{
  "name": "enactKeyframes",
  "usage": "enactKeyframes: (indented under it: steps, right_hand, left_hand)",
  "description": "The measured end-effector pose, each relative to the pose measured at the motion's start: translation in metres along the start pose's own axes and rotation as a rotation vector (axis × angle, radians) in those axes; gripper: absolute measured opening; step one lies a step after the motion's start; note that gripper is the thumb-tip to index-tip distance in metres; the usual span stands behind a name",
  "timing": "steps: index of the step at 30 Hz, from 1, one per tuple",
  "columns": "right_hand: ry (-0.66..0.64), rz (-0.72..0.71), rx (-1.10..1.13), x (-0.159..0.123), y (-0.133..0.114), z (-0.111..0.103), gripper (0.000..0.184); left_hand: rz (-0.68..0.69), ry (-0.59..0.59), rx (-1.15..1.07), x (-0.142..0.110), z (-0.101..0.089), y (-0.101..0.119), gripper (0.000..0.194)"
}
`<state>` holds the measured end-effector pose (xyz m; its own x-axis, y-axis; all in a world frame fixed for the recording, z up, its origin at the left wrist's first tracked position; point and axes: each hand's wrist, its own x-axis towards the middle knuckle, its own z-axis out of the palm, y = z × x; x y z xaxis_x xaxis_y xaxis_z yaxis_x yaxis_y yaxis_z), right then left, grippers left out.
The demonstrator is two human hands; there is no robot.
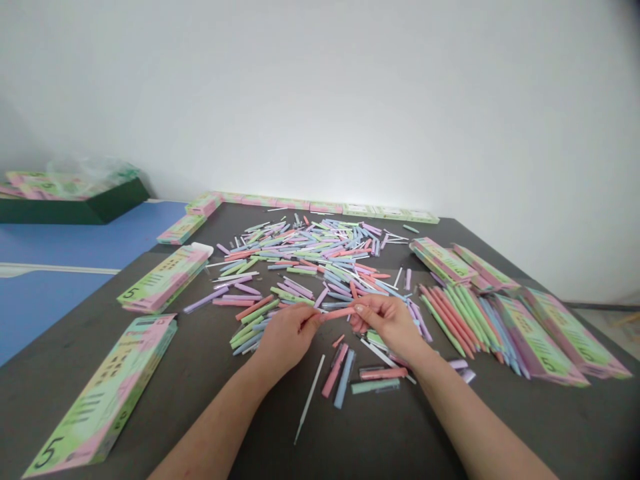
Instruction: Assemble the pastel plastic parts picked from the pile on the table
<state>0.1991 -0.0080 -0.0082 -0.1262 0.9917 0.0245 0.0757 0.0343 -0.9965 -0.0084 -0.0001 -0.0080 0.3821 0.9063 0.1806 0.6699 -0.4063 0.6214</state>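
Note:
My left hand (pixel 285 339) and my right hand (pixel 385 327) meet over the dark table, both pinching a pink pastel pen (pixel 337 313) by its ends. Just beyond them spreads a loose heap of pastel pens and caps (pixel 310 257) in pink, green, blue and lilac. Nearer me, below my hands, lie a thin white stick (pixel 309 398), a pink pen barrel (pixel 334 370) and a blue pen barrel (pixel 345 379). Pens also lie close beside my right wrist.
Flat green-and-pink boxes marked 5 (pixel 100 393) line the dark grey table (pixel 210 393), and a row of them runs along its far edge. Open boxes of pens (pixel 500 327) stand on the right. A dark green tray (pixel 75 203) sits on a blue surface (pixel 60 267) at left.

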Motion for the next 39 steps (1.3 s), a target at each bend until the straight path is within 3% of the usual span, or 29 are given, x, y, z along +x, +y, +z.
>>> enactKeyframes:
  steps: [9,16,21,28,39]
  right_hand:
    - [0.059,-0.004,0.031,0.003,0.004,0.002,0.032]
    - [0.127,-0.002,0.058,0.004,-0.004,-0.001,0.029]
    - [0.024,0.039,0.002,0.001,-0.006,0.001,0.02]
    - [-0.259,0.063,-0.256,-0.003,-0.008,0.001,0.016]
    - [-0.282,0.019,-0.333,-0.008,-0.01,0.007,0.018]
  left_hand:
    - [-0.022,0.037,0.062,-0.001,0.001,-0.001,0.028]
    - [-0.162,0.247,0.017,0.002,0.006,-0.008,0.037]
    - [-0.144,0.251,0.043,0.006,0.007,-0.012,0.03]
    - [-0.072,0.257,0.156,0.007,0.009,-0.016,0.033]
    - [0.004,0.286,0.231,0.005,0.012,-0.02,0.034]
